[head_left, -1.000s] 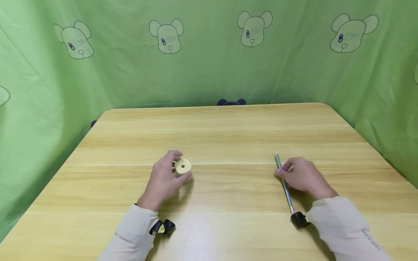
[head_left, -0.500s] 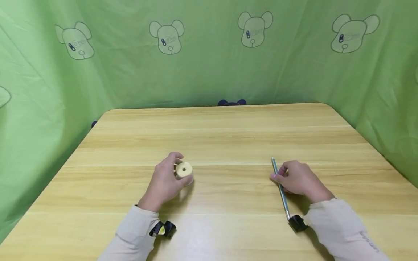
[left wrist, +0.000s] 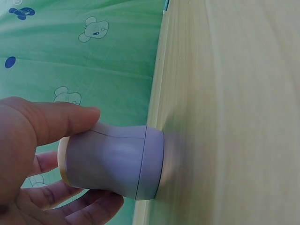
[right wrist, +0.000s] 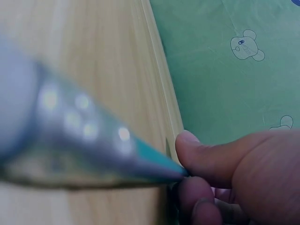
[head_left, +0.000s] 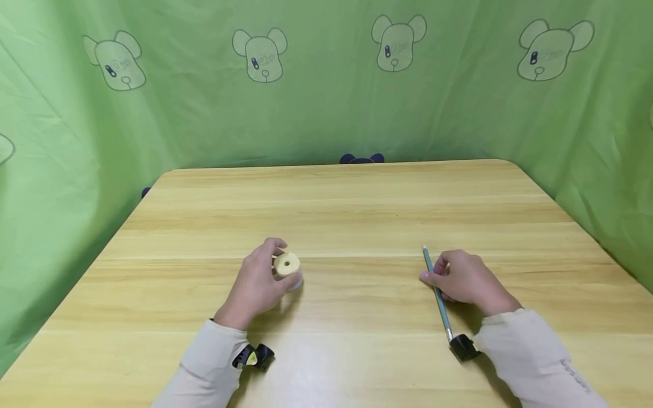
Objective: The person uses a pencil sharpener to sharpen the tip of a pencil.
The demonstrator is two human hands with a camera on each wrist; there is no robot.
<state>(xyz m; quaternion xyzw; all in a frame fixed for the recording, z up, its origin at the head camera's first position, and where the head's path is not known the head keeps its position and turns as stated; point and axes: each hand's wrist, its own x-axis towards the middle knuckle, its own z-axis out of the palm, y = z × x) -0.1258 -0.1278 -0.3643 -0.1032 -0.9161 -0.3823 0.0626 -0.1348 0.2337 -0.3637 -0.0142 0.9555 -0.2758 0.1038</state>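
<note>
My left hand (head_left: pixel 259 279) grips a small lavender pencil sharpener (left wrist: pixel 110 159), its thumb on one side and fingers on the other. The cream top of the pencil sharpener (head_left: pixel 287 264) faces up and has a dark round hole in the middle. In the left wrist view its base is right at the tabletop. To the right, my right hand (head_left: pixel 466 279) pinches a teal pencil (head_left: pixel 442 311) between thumb and fingers. The pencil's pale tip points away from me. Its metal ferrule (right wrist: pixel 84 122) and eraser end loom blurred and close in the right wrist view.
Both hands are over a light wood-grain table (head_left: pixel 347 215) with rounded far corners. A green curtain (head_left: pixel 326 102) printed with bear heads hangs behind and at both sides. Black wrist cameras (head_left: pixel 264 357) are strapped at the pale sleeves (head_left: pixel 204 362).
The right hand has shifted a little left and nearer with the pencil, mostly in the first half second. The left hand and pencil sharpener have barely moved.
</note>
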